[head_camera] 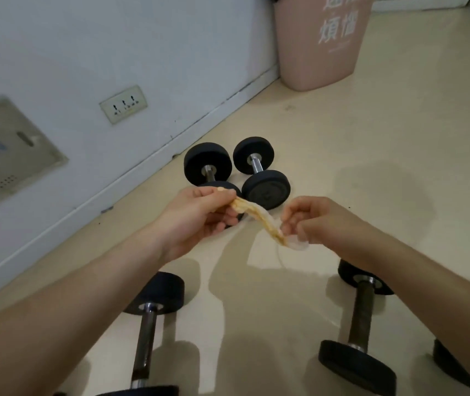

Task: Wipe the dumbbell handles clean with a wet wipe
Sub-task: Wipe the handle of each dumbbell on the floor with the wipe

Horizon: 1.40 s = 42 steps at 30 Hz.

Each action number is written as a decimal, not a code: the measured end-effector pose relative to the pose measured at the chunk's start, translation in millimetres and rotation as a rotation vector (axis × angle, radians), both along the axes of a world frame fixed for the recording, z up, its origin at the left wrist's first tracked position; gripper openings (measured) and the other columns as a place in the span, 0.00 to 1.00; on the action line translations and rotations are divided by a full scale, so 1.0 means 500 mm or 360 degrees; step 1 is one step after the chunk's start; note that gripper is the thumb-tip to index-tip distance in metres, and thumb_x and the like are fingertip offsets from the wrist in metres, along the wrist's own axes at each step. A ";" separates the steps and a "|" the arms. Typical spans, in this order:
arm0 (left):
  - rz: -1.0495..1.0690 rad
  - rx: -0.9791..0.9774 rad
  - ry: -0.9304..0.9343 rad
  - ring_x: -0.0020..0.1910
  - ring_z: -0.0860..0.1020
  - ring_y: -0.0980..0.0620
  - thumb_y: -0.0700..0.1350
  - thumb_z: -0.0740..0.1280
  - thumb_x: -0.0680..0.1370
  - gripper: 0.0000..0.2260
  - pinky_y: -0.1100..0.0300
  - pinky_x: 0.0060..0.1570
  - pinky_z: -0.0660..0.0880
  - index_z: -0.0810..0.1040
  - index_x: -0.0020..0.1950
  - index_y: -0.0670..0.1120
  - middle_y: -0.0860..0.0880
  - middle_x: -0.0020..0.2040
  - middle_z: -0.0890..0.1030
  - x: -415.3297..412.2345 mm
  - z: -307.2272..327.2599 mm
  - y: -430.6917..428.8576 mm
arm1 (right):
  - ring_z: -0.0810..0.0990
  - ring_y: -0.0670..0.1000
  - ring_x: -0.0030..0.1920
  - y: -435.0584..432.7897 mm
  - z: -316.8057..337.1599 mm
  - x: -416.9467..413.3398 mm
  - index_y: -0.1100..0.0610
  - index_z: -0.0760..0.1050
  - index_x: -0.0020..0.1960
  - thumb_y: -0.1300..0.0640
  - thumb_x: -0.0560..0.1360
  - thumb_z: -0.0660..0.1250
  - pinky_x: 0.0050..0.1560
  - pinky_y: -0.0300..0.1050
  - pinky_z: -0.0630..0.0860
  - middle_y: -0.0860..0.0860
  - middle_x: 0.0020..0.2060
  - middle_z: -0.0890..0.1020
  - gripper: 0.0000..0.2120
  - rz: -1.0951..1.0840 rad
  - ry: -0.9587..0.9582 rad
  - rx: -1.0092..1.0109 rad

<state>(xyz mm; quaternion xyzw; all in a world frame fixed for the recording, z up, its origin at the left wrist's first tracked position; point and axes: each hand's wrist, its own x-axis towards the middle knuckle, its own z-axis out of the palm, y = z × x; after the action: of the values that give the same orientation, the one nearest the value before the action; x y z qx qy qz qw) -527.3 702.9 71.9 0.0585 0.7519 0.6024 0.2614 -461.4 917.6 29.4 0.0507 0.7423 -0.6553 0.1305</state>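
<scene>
**While the wipe hangs between two hands, no handle is being cleaned**

Because the wet wipe (259, 217) is off the metal at this moment, the job reads as paused part-way rather than finished. The left hand (199, 218) pinches one end between thumb and fingers. The right hand (319, 221) has its curled fingers clamped on the other end. The wipe is drawn out between them as a twisted strip in the air above the floor (371, 138). Most of the strip is stained yellow-brown, and only the tail past the right hand is white. The staining suggests it has taken dirt off something, and stretching it out is probably a search for a cleaner face.

Just beyond the wipe two short dumbbells lie side by side. The first small dumbbell (208, 162) is partly hidden behind the left hand. The second small dumbbell (265, 190) shows a bright, shiny handle. Both look clean, though I cannot tell whether they have been wiped.

On the near side of the wipe lie the larger left dumbbell (145, 338) and the larger right dumbbell (362, 312). Both handles are dark and brownish along the grip, so I judge these to be the work left. Far beyond the wipe stands a pink bin (322, 47).
</scene>
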 end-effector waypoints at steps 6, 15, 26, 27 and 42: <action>-0.0207 -0.0153 0.0202 0.36 0.75 0.49 0.52 0.66 0.76 0.17 0.55 0.42 0.71 0.81 0.41 0.37 0.40 0.38 0.79 -0.001 0.035 0.031 | 0.80 0.45 0.49 -0.030 0.053 -0.035 0.50 0.78 0.58 0.56 0.73 0.71 0.52 0.44 0.70 0.51 0.51 0.83 0.14 0.0524 0.0009 -0.0060; -0.0270 -0.0020 -0.0075 0.33 0.74 0.51 0.51 0.71 0.70 0.08 0.59 0.37 0.68 0.82 0.37 0.47 0.47 0.32 0.76 -0.092 -0.027 -0.016 | 0.67 0.53 0.40 -0.044 0.029 -0.137 0.59 0.81 0.37 0.58 0.74 0.69 0.33 0.40 0.61 0.55 0.34 0.75 0.08 0.0193 -0.0072 -0.0069; 0.0005 0.0190 -0.0257 0.30 0.72 0.53 0.55 0.58 0.81 0.20 0.61 0.32 0.67 0.73 0.34 0.46 0.46 0.32 0.75 -0.292 -0.187 -0.067 | 0.81 0.48 0.38 -0.117 -0.005 -0.343 0.59 0.81 0.45 0.57 0.72 0.70 0.34 0.40 0.75 0.52 0.40 0.84 0.05 -0.0394 -0.0284 -0.0515; 0.0020 0.0169 -0.0215 0.31 0.72 0.54 0.55 0.58 0.81 0.18 0.61 0.33 0.67 0.73 0.36 0.45 0.47 0.32 0.75 -0.311 -0.195 -0.076 | 0.81 0.49 0.41 -0.134 -0.011 -0.366 0.58 0.80 0.48 0.56 0.73 0.70 0.37 0.42 0.75 0.53 0.45 0.85 0.07 -0.0414 -0.0323 -0.0583; -0.0811 -0.1578 0.0973 0.46 0.77 0.46 0.48 0.73 0.65 0.26 0.51 0.42 0.78 0.69 0.61 0.50 0.47 0.50 0.78 -0.501 -0.320 -0.038 | 0.79 0.49 0.44 -0.154 -0.153 -0.414 0.56 0.74 0.55 0.58 0.74 0.68 0.41 0.42 0.78 0.48 0.44 0.78 0.10 -0.0256 -0.0260 0.0755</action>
<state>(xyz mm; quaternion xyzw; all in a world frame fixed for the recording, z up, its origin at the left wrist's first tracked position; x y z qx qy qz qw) -777.6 684.0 -88.2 0.2769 0.9447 0.0578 0.1661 -668.5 840.9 -47.0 0.1916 0.8556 -0.4651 0.1220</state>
